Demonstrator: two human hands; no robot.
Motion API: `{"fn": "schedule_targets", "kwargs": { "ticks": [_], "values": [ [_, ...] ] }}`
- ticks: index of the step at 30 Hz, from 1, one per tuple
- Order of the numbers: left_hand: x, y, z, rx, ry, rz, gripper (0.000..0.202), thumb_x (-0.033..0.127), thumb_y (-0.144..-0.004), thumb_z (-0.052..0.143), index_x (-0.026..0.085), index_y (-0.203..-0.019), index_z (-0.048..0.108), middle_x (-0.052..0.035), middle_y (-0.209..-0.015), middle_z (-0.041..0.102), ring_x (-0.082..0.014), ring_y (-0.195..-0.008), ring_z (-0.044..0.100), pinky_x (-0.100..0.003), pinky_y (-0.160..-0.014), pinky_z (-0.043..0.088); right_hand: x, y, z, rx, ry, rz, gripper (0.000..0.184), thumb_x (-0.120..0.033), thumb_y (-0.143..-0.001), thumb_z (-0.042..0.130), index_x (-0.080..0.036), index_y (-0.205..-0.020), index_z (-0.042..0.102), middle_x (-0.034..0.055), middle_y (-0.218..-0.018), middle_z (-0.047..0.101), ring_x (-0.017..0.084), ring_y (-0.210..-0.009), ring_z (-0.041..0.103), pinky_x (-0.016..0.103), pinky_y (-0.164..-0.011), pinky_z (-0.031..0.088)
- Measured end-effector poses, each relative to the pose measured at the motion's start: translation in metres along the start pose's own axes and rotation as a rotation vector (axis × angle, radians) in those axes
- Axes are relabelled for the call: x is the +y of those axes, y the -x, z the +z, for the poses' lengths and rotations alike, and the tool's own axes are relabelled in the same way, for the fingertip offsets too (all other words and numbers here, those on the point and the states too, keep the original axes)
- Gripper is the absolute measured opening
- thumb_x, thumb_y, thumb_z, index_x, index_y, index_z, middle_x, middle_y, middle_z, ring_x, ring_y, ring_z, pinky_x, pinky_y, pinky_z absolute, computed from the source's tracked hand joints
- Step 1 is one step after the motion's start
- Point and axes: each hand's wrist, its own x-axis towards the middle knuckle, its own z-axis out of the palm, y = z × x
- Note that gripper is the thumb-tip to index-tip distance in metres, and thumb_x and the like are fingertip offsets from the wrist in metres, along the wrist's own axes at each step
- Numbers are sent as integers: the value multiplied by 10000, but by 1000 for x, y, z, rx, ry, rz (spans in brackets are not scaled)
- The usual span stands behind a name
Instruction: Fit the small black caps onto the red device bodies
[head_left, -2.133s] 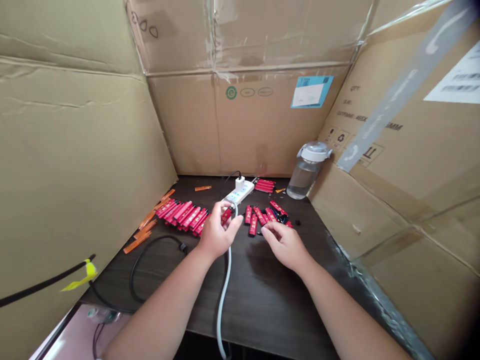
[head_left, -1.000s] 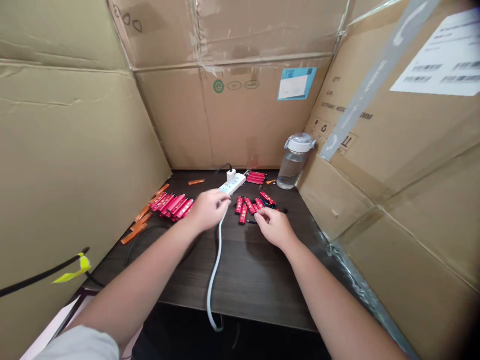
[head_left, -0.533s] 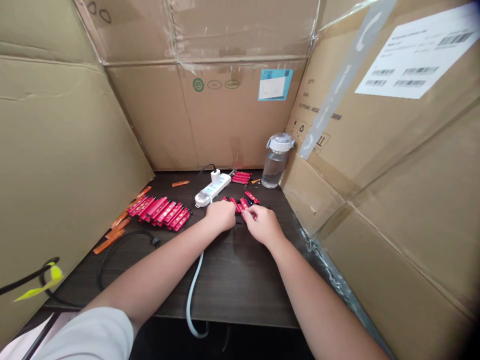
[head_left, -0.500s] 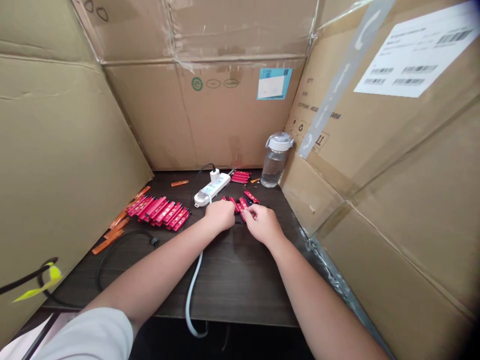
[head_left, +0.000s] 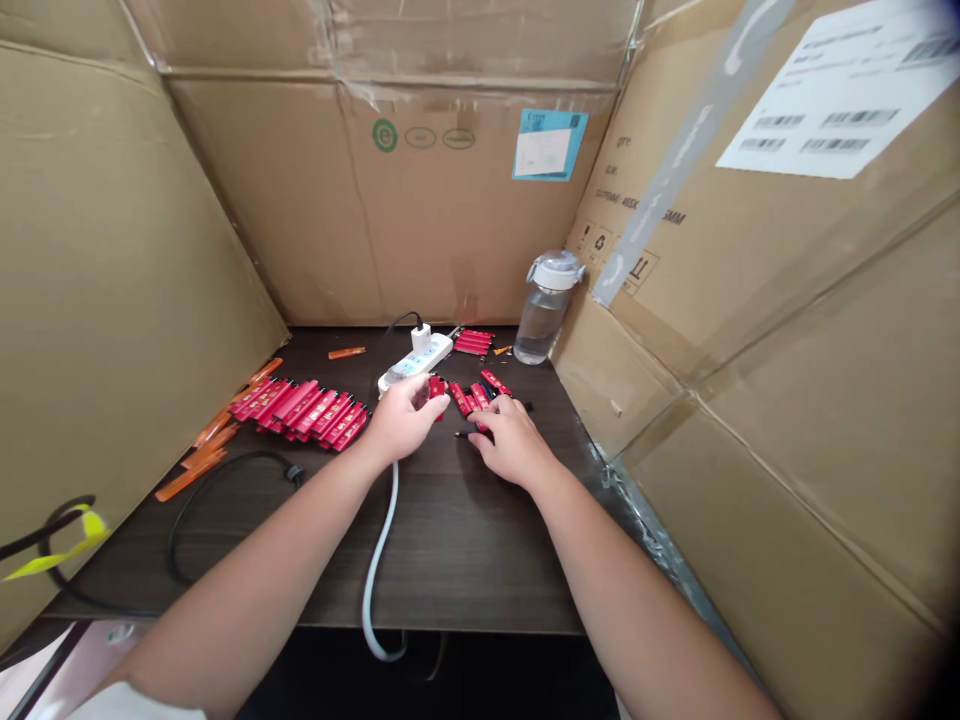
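Note:
My left hand (head_left: pixel 406 418) is closed on a short red piece (head_left: pixel 437 386) with gold marks, held upright between thumb and fingers beside the power strip. My right hand (head_left: pixel 510 437) pinches a slim black stick (head_left: pixel 464 434); only its tip shows past the fingers. Just beyond the right hand lie several loose red pieces (head_left: pixel 459 399), some partly hidden by it. To the left of my left hand, a row of slim red pieces (head_left: pixel 300 408) with gold print and black ends lies side by side on the dark table (head_left: pixel 465 560).
A white power strip (head_left: pixel 427 357) with a plugged-in adapter stands behind my left hand, its white cable (head_left: pixel 371 580) hanging over the front edge. Also around: orange strips (head_left: pixel 206 445), a black cable (head_left: pixel 180 520), a stack of red pieces (head_left: pixel 474 342), a water bottle (head_left: pixel 541 310) and cardboard walls (head_left: pixel 450 230).
My left hand has moved left, away from the right hand, with a red piece now visible in it. A black tip now shows at my right hand. The view has shifted slightly.

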Motion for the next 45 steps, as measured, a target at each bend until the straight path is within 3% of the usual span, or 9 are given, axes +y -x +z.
{"fn": "schedule_targets", "kwargs": {
  "ticks": [5,8,12,18,23,27,32,40,45],
  "values": [
    [-12,18,12,-153,218,26,249,291,-800,553,178,-1022,548,-14,-856,637,-134,-758,600,-270,-730,486,-4,-3,11,-62,106,-54,133,-238,-817,609,-218,-887,721,99,-977,525,221,-929,462,373,-856,406],
    [-15,17,15,-169,264,27,225,292,-803,555,177,-995,534,-20,-880,634,-144,-803,609,-277,-750,491,-5,-4,14,-21,89,-89,134,-182,-831,562,-184,-850,694,110,-977,547,224,-926,481,372,-850,414],
    [-15,16,11,-171,270,3,200,325,-825,536,167,-949,536,-29,-879,636,-149,-797,607,-273,-727,491,-5,-5,12,133,-208,-57,156,-181,-860,496,-165,-868,651,90,-909,614,192,-850,555,327,-805,450],
    [-14,21,11,-184,-15,103,159,305,-844,521,182,-933,567,-14,-826,611,-149,-762,562,-288,-743,445,-2,-5,13,309,-564,54,157,-287,-845,527,-174,-864,633,49,-770,659,167,-679,599,285,-655,482],
    [-18,22,18,-171,100,106,117,273,-890,433,193,-938,502,-11,-880,593,-134,-797,554,-277,-756,435,-6,-2,10,360,-618,-19,157,-286,-858,524,-178,-900,629,57,-818,642,152,-672,589,277,-620,481],
    [-18,22,18,-154,156,97,119,289,-878,452,194,-934,495,10,-802,558,-119,-731,522,-258,-711,430,-12,1,3,374,-543,-137,123,-248,-851,536,-183,-882,636,52,-830,617,133,-637,546,268,-590,458],
    [-16,23,15,-150,123,31,211,352,-797,581,177,-913,563,25,-758,552,-84,-586,438,-223,-575,390,-20,3,-3,325,-578,-156,120,-260,-835,560,-183,-853,650,49,-807,618,130,-628,526,268,-576,443],
    [-13,22,18,-236,258,-15,243,385,-780,601,147,-745,570,45,-594,491,-71,-528,390,-212,-526,337,-20,-1,3,107,-1264,158,221,-345,-713,708,-174,-847,668,2,-691,620,91,-500,509,255,-497,439],
    [-8,24,20,-266,379,-72,289,415,-763,623,154,-697,517,56,-547,477,-65,-493,387,-209,-503,324,-25,-2,6,88,-1421,250,236,-341,-676,743,-167,-828,694,20,-732,655,96,-551,540,239,-494,452]
  ]
}}
